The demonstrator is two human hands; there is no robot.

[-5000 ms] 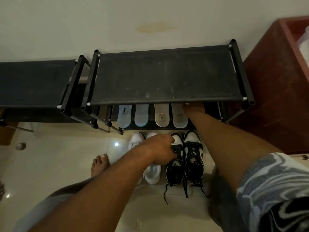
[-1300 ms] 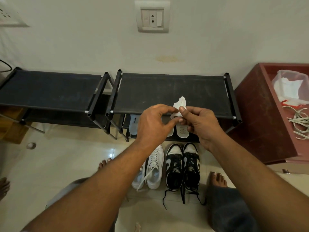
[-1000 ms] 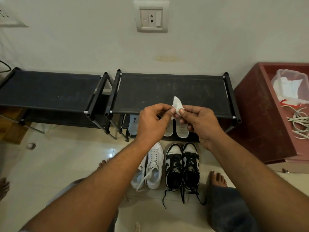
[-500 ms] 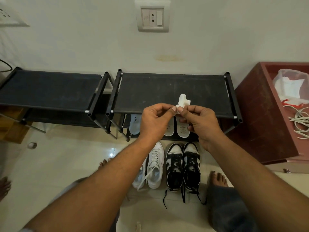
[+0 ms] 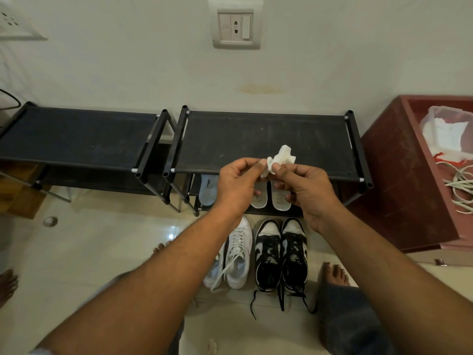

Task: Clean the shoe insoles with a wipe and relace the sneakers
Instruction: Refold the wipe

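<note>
Two insoles (image 5: 280, 199) are half hidden, and one white sneaker (image 5: 213, 275) mostly.

Illumination dim and even, warm cast. One small glare spot on the glossy floor tiles (image 5: 107, 254). Soft shadow under the shoe rack (image 5: 256, 134). The white wipe (image 5: 281, 159) reads brightest, detail retained. Wide-angle bowing towards the edges; lower corners slightly soft; centre sharp.
</note>
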